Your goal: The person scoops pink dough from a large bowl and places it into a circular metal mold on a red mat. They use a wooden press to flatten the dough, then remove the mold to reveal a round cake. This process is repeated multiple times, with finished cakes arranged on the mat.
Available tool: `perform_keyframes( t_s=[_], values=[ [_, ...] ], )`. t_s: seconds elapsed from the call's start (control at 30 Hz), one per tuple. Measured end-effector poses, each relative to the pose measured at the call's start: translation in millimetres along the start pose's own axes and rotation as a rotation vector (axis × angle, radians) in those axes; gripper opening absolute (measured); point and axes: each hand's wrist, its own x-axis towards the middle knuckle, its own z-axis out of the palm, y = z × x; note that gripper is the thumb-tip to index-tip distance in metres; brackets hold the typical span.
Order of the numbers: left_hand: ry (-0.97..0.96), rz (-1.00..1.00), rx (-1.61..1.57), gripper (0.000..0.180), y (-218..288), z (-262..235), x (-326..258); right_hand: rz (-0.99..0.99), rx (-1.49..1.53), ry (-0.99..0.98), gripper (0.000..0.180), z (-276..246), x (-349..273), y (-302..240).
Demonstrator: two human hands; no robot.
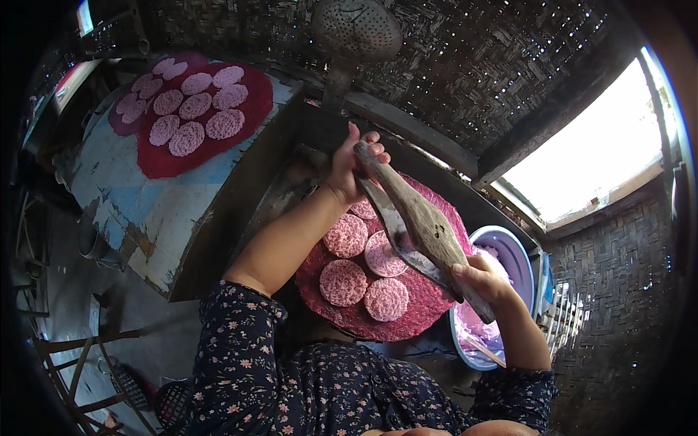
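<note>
A long, weathered wooden two-armed press lies slantwise between my hands, its two arms a little apart. My left hand grips its far end, thumb pointing up. Around its near right end are the closed fingers of my right hand. Below the press is a round dark-red mat bearing several pink lacy discs of pressed strands, such as the disc at the front left. The press hides part of the mat and overlaps the edge of a pale-rimmed disc.
A blue-grey basin of pink dough stands right of the mat. On the worn table at left, red mats hold more pink discs. A perforated metal skimmer is by the woven wall; a wooden rack stands lower left.
</note>
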Motion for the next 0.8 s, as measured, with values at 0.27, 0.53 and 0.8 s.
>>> perform_keyframes(
  t_s=[0.27,0.53,0.8],
  values=[
    [-0.003,-0.056,0.051,0.07,-0.5,39.8,-7.3,-0.092,0.352,0.01,0.072,7.6,-32.3,7.1],
    [-0.186,0.139,1.552,0.067,-17.1,63.5,-56.2,-0.473,0.46,0.047,0.076,31.5,-2.7,-8.8],
    [-0.115,0.278,0.916,0.055,16.0,28.9,-147.8,-0.462,-0.541,0.515,0.027,32.0,81.0,22.0]
  ],
)
